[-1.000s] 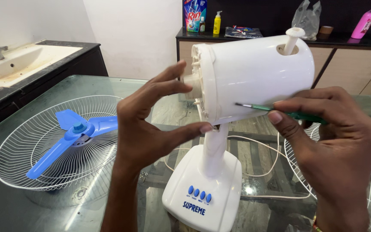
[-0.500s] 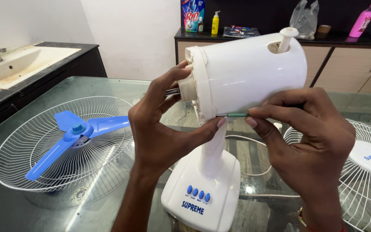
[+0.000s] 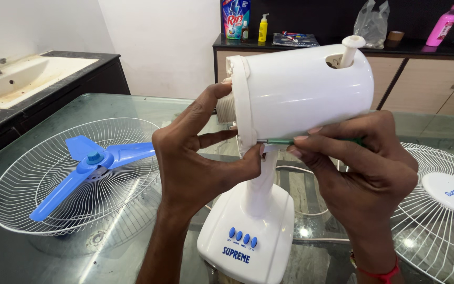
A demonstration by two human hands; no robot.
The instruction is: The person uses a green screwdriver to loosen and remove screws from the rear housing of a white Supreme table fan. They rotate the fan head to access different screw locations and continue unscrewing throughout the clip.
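The left hand (image 3: 200,158) cups the front rim of the white fan motor housing (image 3: 300,94), thumb pressed under the rim and fingers curled near the threaded shaft. The right hand (image 3: 358,168) pinches a green-handled screwdriver (image 3: 282,141), its tip set against the underside of the housing just behind the rim. The housing sits atop a white stand (image 3: 248,226) with four blue buttons, which rests on the dark glass surface (image 3: 132,108).

To the left on the surface lies a white wire fan guard (image 3: 22,179) with a blue three-blade propeller (image 3: 93,163) lying in it. To the right lies a second wire guard (image 3: 437,210) with a white centre disc. A white cord runs behind the stand.

Beyond, a cream sink (image 3: 22,76) with a metal tap is set in a dark counter at left. A back counter over wooden cabinets (image 3: 437,84) carries bottles, a plastic bag and a detergent packet.
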